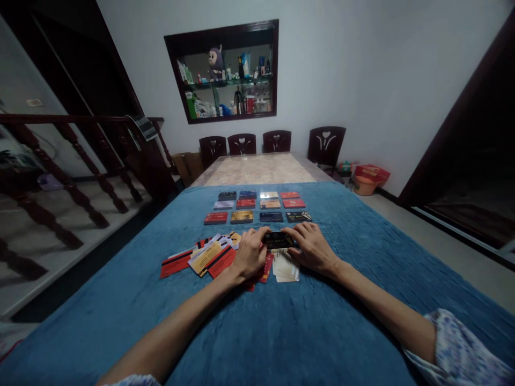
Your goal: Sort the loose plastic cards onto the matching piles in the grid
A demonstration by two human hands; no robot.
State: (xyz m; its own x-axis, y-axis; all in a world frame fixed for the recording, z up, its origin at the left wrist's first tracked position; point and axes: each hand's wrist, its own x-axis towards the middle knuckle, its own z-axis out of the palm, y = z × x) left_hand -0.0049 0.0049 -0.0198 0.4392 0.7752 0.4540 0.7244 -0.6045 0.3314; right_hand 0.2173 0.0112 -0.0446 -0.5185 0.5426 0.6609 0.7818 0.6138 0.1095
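Between my two hands a black card (277,240) with light print is held up by its short ends; whether it is one card or a small stack I cannot tell. My left hand (250,252) is closed on its left end, above a loose pile of red, yellow and white cards (217,256). The fingers of my right hand (310,245) grip the right end. Below the black card lie some pale cards (286,268) and a red card (266,268), partly covered by my hands. Just beyond, neat card stacks stand in three rows, among them a gold stack (242,216) and a black stack (299,216).
A blue cloth (161,321) covers the near part of the long table, whose marble-like top (261,169) shows at the far end. Dark chairs (326,145) stand around that end. A wooden railing (80,161) runs along the left, and an orange bucket (364,185) sits on the floor at right.
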